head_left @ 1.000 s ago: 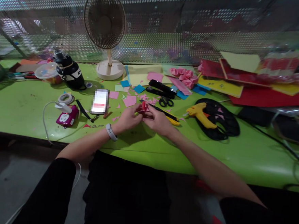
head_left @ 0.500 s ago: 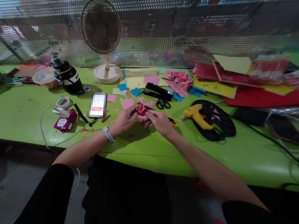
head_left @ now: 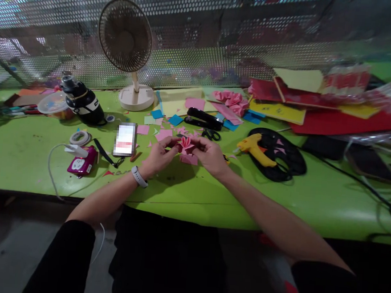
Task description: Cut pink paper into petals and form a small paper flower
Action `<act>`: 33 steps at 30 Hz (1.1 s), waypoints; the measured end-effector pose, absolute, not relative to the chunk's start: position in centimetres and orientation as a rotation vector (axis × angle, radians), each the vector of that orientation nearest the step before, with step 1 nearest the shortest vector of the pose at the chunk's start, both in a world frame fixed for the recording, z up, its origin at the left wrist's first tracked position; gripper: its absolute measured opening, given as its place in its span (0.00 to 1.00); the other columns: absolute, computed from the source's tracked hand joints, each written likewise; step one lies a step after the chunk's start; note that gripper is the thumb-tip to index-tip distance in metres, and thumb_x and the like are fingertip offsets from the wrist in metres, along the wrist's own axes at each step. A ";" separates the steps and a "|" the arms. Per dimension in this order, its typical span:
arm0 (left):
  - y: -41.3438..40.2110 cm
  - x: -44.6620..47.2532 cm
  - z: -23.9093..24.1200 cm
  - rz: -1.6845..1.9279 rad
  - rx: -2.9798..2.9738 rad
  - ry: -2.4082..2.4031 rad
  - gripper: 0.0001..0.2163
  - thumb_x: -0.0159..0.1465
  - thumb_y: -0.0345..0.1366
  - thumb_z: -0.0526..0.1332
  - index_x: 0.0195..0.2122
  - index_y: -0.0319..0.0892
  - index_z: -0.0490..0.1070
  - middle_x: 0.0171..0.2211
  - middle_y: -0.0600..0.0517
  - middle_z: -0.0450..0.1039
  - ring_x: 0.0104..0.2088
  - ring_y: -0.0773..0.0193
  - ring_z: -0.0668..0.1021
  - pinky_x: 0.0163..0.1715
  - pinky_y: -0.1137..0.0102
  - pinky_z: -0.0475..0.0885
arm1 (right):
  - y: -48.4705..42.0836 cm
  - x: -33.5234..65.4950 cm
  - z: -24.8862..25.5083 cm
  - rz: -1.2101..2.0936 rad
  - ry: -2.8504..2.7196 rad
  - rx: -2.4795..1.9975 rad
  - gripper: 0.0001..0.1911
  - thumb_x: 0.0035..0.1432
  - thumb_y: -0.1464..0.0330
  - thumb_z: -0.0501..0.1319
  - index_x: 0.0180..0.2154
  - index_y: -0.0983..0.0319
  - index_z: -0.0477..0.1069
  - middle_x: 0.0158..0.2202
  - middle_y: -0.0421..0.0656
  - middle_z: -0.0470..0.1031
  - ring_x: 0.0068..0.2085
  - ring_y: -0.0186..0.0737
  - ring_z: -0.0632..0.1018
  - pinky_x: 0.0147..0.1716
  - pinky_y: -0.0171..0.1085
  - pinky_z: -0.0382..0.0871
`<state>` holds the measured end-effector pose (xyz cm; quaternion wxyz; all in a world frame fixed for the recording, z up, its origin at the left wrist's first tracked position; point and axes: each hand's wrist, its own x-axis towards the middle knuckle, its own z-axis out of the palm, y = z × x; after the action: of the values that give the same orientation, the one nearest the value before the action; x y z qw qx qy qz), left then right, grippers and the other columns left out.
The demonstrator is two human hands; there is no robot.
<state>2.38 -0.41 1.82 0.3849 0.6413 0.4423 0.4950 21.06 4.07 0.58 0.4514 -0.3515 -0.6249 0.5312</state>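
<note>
Between my hands is a folded pink paper flower [head_left: 186, 144], its pointed petals facing up. My left hand [head_left: 161, 154] pinches its left side between thumb and fingers, a pale watch on that wrist. From the right, my right hand [head_left: 211, 156] grips the other side the same way. Just below the flower lies a pink paper square [head_left: 189, 159] on the green table [head_left: 192, 191]. Behind my hands are black scissors [head_left: 211, 134], partly hidden, and a black stapler [head_left: 204, 118]. Pink paper scraps are scattered around them.
A phone [head_left: 125, 139], a purple charger box [head_left: 82, 161] with a white cable and a tape roll [head_left: 80, 137] lie at left. A fan [head_left: 136, 97] and a black bottle [head_left: 83, 100] stand behind. At right, a yellow glue gun [head_left: 258, 151] rests on a black mat.
My right hand has shifted its grip higher on the flower, and its fingers no longer cover the pink square below. The flower now faces up more evenly. The view has turned slightly.
</note>
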 end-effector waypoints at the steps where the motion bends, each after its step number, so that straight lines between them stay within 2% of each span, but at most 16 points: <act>1: -0.3 2.3 1.7 1.251 1.625 1.117 0.15 0.67 0.34 0.62 0.54 0.38 0.74 0.41 0.45 0.80 0.40 0.65 0.80 0.42 0.69 0.77 | 4.1 21.0 0.6 1.324 -1.536 -0.858 0.20 0.49 0.57 0.71 0.42 0.59 0.77 0.39 0.44 0.82 0.37 0.42 0.82 0.45 0.47 0.79; 5: 0.2 2.1 1.3 1.244 1.558 1.058 0.16 0.67 0.32 0.62 0.56 0.41 0.75 0.44 0.46 0.79 0.41 0.66 0.80 0.45 0.67 0.78 | 4.1 20.9 0.7 1.375 -1.502 -0.838 0.23 0.48 0.56 0.72 0.44 0.58 0.74 0.36 0.42 0.80 0.37 0.41 0.81 0.42 0.46 0.80; 10: 0.2 2.2 1.2 1.247 1.423 0.932 0.15 0.67 0.30 0.61 0.55 0.43 0.74 0.44 0.48 0.79 0.41 0.65 0.81 0.46 0.64 0.80 | 3.8 20.8 0.8 1.389 -1.468 -0.824 0.21 0.48 0.58 0.73 0.42 0.58 0.72 0.32 0.39 0.78 0.35 0.40 0.81 0.38 0.43 0.80; 18: -0.1 2.5 1.2 1.278 1.301 0.984 0.09 0.66 0.30 0.63 0.47 0.42 0.75 0.46 0.49 0.79 0.42 0.65 0.82 0.45 0.65 0.81 | 3.8 20.7 0.6 1.411 -1.477 -0.819 0.21 0.51 0.57 0.71 0.44 0.57 0.70 0.31 0.37 0.76 0.30 0.37 0.79 0.35 0.42 0.79; 24: -0.1 2.5 1.0 1.306 1.263 0.969 0.08 0.66 0.30 0.64 0.46 0.42 0.74 0.43 0.49 0.80 0.39 0.66 0.82 0.42 0.66 0.82 | 3.8 20.6 0.3 1.409 -1.480 -0.799 0.21 0.53 0.58 0.70 0.45 0.56 0.69 0.32 0.37 0.75 0.30 0.35 0.78 0.34 0.40 0.78; 33: 0.0 2.5 0.8 1.345 1.267 0.937 0.03 0.66 0.31 0.64 0.41 0.41 0.75 0.40 0.50 0.79 0.40 0.66 0.82 0.45 0.62 0.81 | 3.5 20.7 0.6 1.353 -1.481 -0.820 0.14 0.53 0.59 0.68 0.40 0.57 0.72 0.32 0.38 0.77 0.29 0.34 0.76 0.32 0.38 0.77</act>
<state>2.49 0.04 0.76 0.5097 0.5261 0.3892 0.5585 20.67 3.52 0.57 0.4681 -0.3345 -0.6039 0.5516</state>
